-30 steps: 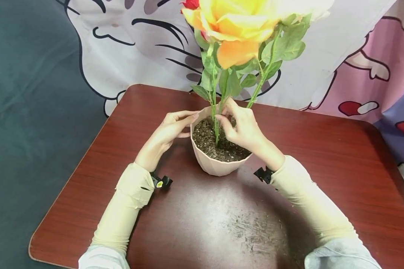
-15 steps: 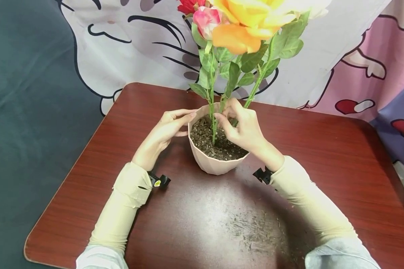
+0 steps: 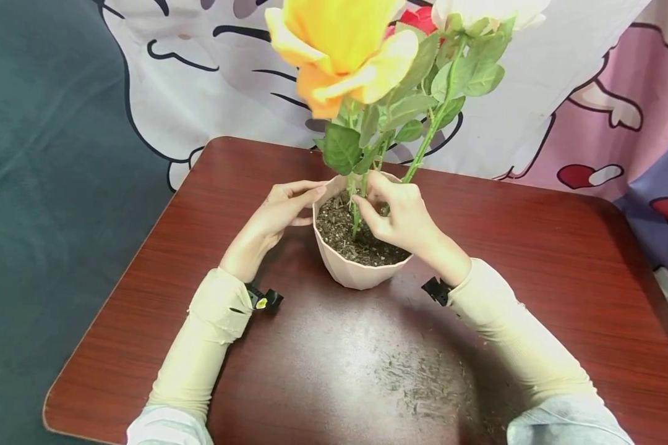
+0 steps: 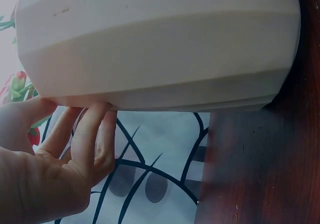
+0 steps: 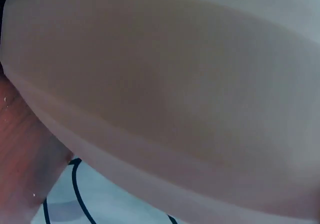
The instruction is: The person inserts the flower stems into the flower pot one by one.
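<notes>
A pale pink, faceted flowerpot (image 3: 356,275) filled with dark soil (image 3: 339,225) stands on the table. My left hand (image 3: 278,210) holds its left side, thumb at the rim and fingers against the outer wall; the left wrist view shows this hand (image 4: 65,159) at the pot's wall (image 4: 165,59). Over the soil, my right hand (image 3: 403,213) pinches a green flower stem (image 3: 364,183) between thumb and fingers. Above are a large yellow-orange rose (image 3: 339,55), a red flower (image 3: 420,20) and a white flower (image 3: 490,11). The pot wall (image 5: 160,84) fills most of the right wrist view, hiding the fingers.
The reddish-brown table (image 3: 534,247) has soil crumbs (image 3: 423,383) scattered near its front. A cartoon-printed cloth (image 3: 228,105) hangs close behind it, and a dark green cloth (image 3: 61,154) hangs at the left. Another stem (image 3: 428,136) leans right from the pot.
The yellow-orange rose has swung left and now covers where the pink and red blooms showed; its leaves have turned too. My right hand stays at the stem and my left stays on the pot.
</notes>
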Action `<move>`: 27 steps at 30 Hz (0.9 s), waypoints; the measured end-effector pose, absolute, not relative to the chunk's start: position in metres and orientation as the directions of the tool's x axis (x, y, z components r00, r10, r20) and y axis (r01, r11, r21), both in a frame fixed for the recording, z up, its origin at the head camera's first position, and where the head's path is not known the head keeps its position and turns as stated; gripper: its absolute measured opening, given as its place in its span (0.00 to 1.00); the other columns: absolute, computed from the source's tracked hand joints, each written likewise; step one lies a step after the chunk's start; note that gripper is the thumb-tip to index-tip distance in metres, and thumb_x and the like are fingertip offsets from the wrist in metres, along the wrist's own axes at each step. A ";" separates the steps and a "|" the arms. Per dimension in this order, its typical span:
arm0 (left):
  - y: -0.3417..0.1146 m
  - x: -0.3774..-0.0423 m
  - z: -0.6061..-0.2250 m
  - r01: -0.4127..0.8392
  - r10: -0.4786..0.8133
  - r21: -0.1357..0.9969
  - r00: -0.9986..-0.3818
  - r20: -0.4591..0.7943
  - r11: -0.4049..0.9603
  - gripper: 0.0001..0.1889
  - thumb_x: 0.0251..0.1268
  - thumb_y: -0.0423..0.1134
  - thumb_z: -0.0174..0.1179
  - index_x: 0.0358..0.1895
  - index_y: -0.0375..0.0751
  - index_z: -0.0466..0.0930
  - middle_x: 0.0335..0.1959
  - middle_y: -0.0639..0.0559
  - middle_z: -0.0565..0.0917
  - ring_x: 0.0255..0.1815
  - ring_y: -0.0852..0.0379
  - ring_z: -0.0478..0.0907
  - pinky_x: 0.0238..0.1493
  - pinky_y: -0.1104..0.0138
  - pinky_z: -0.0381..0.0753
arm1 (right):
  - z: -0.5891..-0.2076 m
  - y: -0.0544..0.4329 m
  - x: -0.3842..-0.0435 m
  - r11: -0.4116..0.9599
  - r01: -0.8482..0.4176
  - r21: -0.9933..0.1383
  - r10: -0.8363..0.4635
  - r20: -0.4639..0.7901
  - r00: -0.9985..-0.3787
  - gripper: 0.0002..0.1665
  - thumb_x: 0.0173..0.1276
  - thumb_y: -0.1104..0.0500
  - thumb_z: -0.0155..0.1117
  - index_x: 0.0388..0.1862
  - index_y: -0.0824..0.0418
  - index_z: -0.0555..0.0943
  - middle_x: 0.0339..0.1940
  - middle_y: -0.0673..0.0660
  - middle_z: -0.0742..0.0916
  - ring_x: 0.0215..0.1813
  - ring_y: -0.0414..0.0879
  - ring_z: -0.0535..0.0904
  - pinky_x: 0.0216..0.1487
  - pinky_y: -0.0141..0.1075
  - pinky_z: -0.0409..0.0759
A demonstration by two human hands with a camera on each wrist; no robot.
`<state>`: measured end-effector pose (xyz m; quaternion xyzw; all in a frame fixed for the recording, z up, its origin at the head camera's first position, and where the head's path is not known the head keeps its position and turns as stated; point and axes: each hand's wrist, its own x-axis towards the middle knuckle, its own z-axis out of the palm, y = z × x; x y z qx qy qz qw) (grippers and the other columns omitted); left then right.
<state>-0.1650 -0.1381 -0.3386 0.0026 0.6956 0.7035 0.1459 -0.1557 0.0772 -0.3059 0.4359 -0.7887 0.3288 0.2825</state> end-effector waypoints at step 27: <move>-0.140 -0.166 -0.362 -0.088 0.208 0.992 -0.973 -0.104 0.085 0.21 0.68 0.48 0.54 0.60 0.44 0.74 0.59 0.47 0.74 0.56 0.53 0.74 0.49 0.60 0.79 | -0.322 0.089 -0.148 0.466 -0.760 -0.454 -0.404 0.655 -0.639 0.19 0.59 0.51 0.68 0.37 0.63 0.73 0.23 0.51 0.85 0.25 0.39 0.79 0.26 0.30 0.76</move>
